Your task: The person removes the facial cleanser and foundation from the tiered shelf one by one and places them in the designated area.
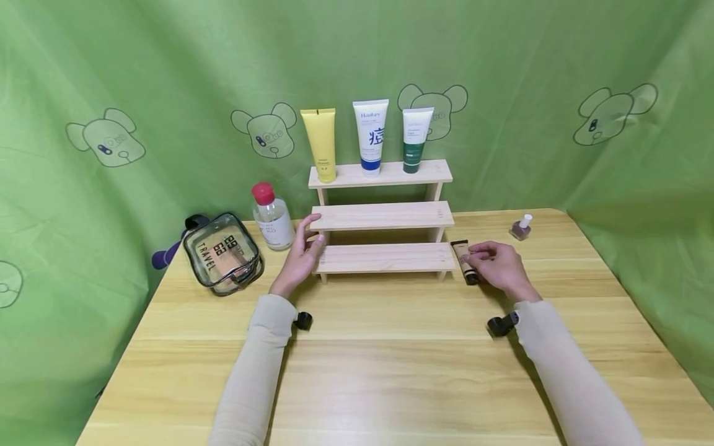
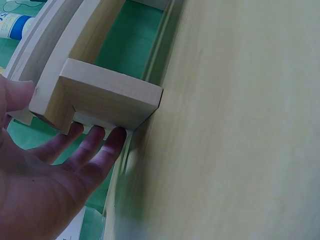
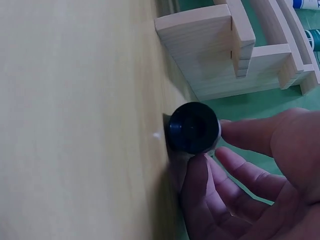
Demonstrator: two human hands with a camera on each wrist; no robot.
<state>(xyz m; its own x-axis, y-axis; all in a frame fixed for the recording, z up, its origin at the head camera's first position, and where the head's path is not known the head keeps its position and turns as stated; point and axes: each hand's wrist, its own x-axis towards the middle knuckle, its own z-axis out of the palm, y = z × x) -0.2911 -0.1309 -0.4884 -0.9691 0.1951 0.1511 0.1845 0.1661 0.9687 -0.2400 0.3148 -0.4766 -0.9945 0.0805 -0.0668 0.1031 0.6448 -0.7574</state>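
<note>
A small flat tube of beige colour with a black crimped end (image 1: 462,249) lies on the desk of pale yellowish wood grain (image 1: 390,371), just beside the right end of a three-step shelf of light unpainted wood (image 1: 385,257). Its round black glossy cap (image 3: 194,128) points toward the person, and some darker print is on the body, too small to read.

The right hand (image 1: 499,269) holds this tube by its right edge: the fingers (image 3: 245,172) are bent and close together, with only a narrow gap, which the tube fills. The left hand (image 1: 300,259) has its fingers spread rather wide, and they touch the left end of the shelf, around the lower and the middle steps.

The shelf has straight flat boards with fine grain and upright side panels. On its top step three tubes stand on their caps: one of yellow plastic (image 1: 320,142), one white with blue print (image 1: 370,127), and one white and green (image 1: 416,136). Left of the shelf are a clear bottle with a red cap (image 1: 274,224) and a transparent, black-edged pouch (image 1: 223,257) with "TRAVEL" lettering.
</note>
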